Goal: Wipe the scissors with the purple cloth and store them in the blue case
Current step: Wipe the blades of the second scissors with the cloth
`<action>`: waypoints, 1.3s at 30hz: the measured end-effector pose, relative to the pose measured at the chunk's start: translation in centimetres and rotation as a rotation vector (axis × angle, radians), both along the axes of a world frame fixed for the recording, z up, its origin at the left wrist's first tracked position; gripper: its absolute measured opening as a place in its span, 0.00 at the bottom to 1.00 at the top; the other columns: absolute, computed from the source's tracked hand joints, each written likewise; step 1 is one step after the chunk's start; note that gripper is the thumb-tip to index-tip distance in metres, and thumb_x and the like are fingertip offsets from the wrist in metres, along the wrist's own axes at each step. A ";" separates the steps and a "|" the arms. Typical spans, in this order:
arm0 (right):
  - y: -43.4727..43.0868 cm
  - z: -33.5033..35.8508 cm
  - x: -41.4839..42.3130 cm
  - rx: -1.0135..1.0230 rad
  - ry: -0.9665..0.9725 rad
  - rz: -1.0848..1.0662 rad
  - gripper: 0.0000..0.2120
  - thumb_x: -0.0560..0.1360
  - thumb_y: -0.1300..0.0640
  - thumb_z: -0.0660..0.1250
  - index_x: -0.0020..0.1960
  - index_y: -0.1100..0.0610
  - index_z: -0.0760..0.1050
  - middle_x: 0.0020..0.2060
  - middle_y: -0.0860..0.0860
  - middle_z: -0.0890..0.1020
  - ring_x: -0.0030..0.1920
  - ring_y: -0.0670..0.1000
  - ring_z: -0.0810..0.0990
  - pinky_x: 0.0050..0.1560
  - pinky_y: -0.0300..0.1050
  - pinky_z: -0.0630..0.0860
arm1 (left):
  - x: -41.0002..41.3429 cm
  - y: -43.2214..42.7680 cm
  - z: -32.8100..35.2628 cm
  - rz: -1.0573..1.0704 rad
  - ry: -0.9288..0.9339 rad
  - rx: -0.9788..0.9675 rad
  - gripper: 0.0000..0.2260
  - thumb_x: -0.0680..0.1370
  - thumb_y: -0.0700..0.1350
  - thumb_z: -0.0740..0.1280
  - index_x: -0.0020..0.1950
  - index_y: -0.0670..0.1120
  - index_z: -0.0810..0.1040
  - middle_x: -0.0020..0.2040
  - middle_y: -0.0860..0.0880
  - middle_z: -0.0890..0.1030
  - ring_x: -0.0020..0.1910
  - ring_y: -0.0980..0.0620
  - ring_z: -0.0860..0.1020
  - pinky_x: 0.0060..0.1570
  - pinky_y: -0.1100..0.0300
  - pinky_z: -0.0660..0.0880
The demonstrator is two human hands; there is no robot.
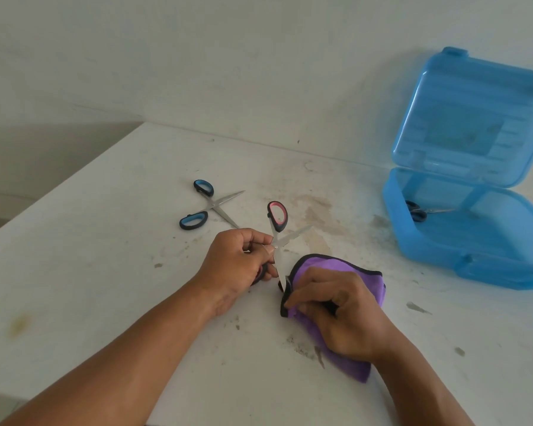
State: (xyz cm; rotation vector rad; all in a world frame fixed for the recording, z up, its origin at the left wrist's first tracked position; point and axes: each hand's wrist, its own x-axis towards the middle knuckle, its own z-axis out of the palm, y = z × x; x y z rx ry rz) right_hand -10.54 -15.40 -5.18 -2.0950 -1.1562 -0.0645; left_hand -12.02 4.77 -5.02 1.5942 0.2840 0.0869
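My left hand (237, 265) grips a pair of pink-handled scissors (278, 222) near the pivot, blades spread open. One blade points down into the purple cloth (330, 265), which my right hand (339, 315) pinches around the blade tip. A second pair, with blue handles (208, 204), lies open on the white table behind my left hand. The blue case (437, 241) stands open at the right, its lid leaning on the wall. A dark-handled pair of scissors (419, 210) lies inside its base.
The white table (105, 241) is stained and speckled with dirt around the middle. Its left edge drops off at the left of the view. A pale wall runs along the back, right behind the case.
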 end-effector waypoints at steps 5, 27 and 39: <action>-0.8 0.5 0.3 0.001 -0.038 -0.132 0.15 0.66 0.71 0.69 0.42 0.52 0.85 0.39 0.44 0.82 0.40 0.46 0.81 0.39 0.36 0.77 | 0.2 0.7 0.3 0.056 -0.021 -0.034 0.05 0.78 0.36 0.68 0.52 0.42 0.82 0.39 0.42 0.84 0.32 0.52 0.84 0.35 0.62 0.79; 1.4 0.0 -0.5 0.173 0.314 -0.315 0.11 0.77 0.62 0.70 0.55 0.50 0.86 0.50 0.41 0.85 0.53 0.42 0.83 0.51 0.27 0.74 | -0.4 -0.6 -0.3 -0.073 -0.074 -0.070 0.03 0.77 0.33 0.69 0.49 0.39 0.81 0.30 0.45 0.80 0.26 0.51 0.80 0.30 0.62 0.77; 1.9 -0.1 -1.0 0.176 -0.012 -0.208 0.09 0.76 0.62 0.70 0.53 0.54 0.86 0.45 0.42 0.86 0.46 0.41 0.83 0.48 0.27 0.74 | 0.0 0.4 0.0 -0.183 0.005 -0.206 0.03 0.76 0.33 0.70 0.45 0.39 0.83 0.32 0.42 0.82 0.26 0.50 0.77 0.29 0.61 0.77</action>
